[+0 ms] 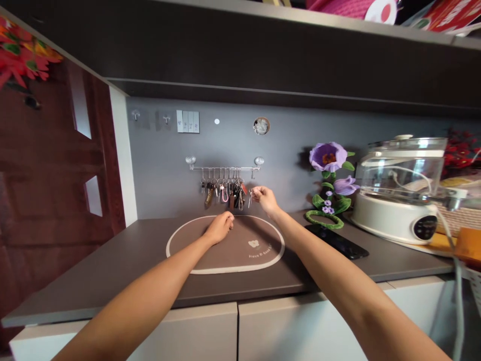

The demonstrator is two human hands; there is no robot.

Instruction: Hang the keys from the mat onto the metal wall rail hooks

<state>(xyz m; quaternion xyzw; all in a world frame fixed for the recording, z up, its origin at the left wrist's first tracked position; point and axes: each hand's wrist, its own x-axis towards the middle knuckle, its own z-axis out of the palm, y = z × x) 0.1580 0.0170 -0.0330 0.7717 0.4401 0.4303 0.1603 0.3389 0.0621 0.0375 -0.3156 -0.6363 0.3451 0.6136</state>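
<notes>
My right hand [265, 199] is raised in front of the wall, just right of the hook rail. Its fingertips pinch a small bunch of keys [250, 198] that hangs down from them. Above these keys, an unoccupied hook [253, 174] shows at the right end of the clear hook rail [225, 168]. Several other key bunches [224, 191] hang from the rail, among them a pink loop and a dark brown tag. My left hand [221, 227] is curled closed over the brown oval mat [225, 255], below the hanging keys. Nothing shows sticking out of its fingers.
Right of my hands stand purple crocheted flowers [328, 156], with a black phone [336, 241] lying in front. Farther right is a white appliance with a clear top [394, 215]. A dark shelf [263, 60] overhangs the counter [146, 271]. A dark red door [48, 200] is at left.
</notes>
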